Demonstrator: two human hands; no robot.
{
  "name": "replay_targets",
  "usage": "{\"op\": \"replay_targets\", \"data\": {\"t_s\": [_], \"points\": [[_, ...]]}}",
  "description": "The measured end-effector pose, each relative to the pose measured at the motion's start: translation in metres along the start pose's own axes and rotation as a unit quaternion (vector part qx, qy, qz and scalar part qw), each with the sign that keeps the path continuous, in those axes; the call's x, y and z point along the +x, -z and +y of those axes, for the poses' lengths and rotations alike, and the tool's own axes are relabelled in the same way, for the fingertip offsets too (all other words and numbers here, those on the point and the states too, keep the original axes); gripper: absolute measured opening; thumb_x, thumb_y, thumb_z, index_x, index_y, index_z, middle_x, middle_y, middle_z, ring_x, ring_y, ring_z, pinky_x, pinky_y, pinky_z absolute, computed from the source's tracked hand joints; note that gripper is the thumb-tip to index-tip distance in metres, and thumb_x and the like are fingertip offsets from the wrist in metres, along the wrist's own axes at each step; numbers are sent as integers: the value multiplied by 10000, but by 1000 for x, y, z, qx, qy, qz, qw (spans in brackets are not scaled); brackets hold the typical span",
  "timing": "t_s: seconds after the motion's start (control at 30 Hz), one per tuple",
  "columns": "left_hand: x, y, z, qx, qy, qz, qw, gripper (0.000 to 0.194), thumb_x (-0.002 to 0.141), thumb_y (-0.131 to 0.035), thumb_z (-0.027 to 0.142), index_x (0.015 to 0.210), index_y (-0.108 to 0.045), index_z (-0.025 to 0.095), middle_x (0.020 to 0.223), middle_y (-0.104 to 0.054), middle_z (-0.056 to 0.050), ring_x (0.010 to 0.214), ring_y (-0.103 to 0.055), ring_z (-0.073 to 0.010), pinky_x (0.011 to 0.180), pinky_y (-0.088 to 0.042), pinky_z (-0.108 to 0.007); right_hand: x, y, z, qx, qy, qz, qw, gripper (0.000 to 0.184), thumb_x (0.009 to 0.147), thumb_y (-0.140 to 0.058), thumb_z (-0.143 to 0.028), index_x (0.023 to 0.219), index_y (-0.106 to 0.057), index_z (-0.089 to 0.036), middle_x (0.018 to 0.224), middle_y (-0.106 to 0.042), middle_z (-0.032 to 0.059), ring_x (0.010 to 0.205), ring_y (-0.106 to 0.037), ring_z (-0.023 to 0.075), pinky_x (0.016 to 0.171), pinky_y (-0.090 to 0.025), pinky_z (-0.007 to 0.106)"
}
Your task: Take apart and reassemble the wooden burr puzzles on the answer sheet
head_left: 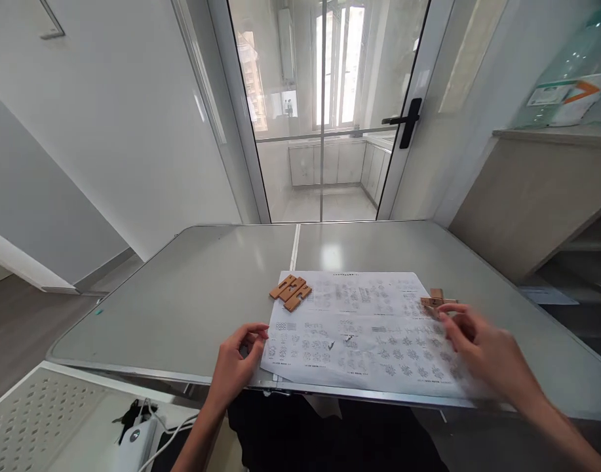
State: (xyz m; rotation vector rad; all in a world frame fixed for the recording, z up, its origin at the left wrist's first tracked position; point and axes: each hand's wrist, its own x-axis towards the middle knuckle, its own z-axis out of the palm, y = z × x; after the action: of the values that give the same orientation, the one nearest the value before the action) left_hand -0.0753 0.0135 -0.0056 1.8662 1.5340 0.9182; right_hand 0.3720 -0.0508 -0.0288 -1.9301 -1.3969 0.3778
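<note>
A printed paper sheet [349, 360] with rows of small diagrams lies on the folding table. My left hand [236, 360] is at the sheet's left edge, fingers curled and the thumb and fingertips closed on that edge. Near the sheet's upper left corner, several notched flat wooden puzzle pieces [291, 292] lie side by side. Over on the right, a small cross-shaped group of wooden pieces [434, 298] sits at the sheet's right edge. My right hand [487, 354] is blurred; its thumb and forefinger tips are at these pieces, and whether they grip is unclear.
The grey table [221, 275] has a metal rim and a centre seam. Below it at left, a white perforated surface [39, 413] carries a white charger [135, 442] with cables. Behind stands a glass door [324, 164]; a large plastic bottle [570, 92] rests on a right-hand ledge.
</note>
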Motion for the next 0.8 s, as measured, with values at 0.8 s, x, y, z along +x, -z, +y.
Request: {"op": "replay_targets", "data": {"t_s": [0.8], "points": [[-19, -11, 24, -76, 12, 25, 997, 252, 929, -542, 405, 982, -705, 220, 902, -751, -54, 870, -695, -241, 800, -561, -353, 16, -8, -10, 56, 5, -31, 998, 496, 916, -510, -712, 862, -652, -241, 620, -671, 23, 553, -619, 220, 539, -452, 318]]}}
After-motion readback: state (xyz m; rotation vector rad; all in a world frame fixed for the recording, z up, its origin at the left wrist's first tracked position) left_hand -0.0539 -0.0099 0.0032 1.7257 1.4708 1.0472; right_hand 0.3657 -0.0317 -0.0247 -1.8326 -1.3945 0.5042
